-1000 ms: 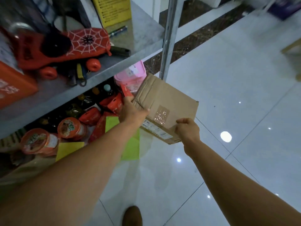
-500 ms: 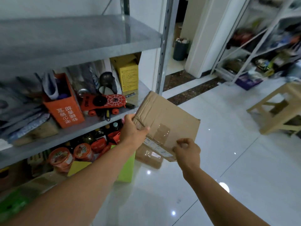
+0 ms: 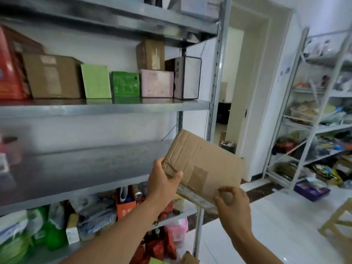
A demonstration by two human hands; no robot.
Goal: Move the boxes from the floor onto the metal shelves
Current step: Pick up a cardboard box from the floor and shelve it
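Head view: cardboard box (image 3: 205, 168), flat and brown, is held in the air, tilted with its far edge raised. It sits just in front of the right end of a bare metal shelf (image 3: 85, 168), not resting on it.
Left hand (image 3: 163, 180): grips the box's near left corner, thumb laid on the top face.
Right hand (image 3: 232, 201): fingers curled at the near right corner, thumb and forefinger pinching the edge.
Handling: probably light (two corner grips carry it). The board is creased and dented, so it is likely stiff enough to slide in flat but easy to crush. The tape patch looks slick.
Where to hold: the bare board at opposite corners, clear of the tape.
Writing on the box: a pale shipping label runs along the near edge, its print too blurred to read.
Other writing: an orange carton (image 3: 125, 206) on the shelf below bears white characters, not legible.
Shelf above: brown carton (image 3: 51, 76), dark green box (image 3: 125, 83) and pink box (image 3: 157, 82) in a row.
Far right: a second rack (image 3: 314, 111), crowded with goods.
Near right: a wooden stool (image 3: 339, 221).
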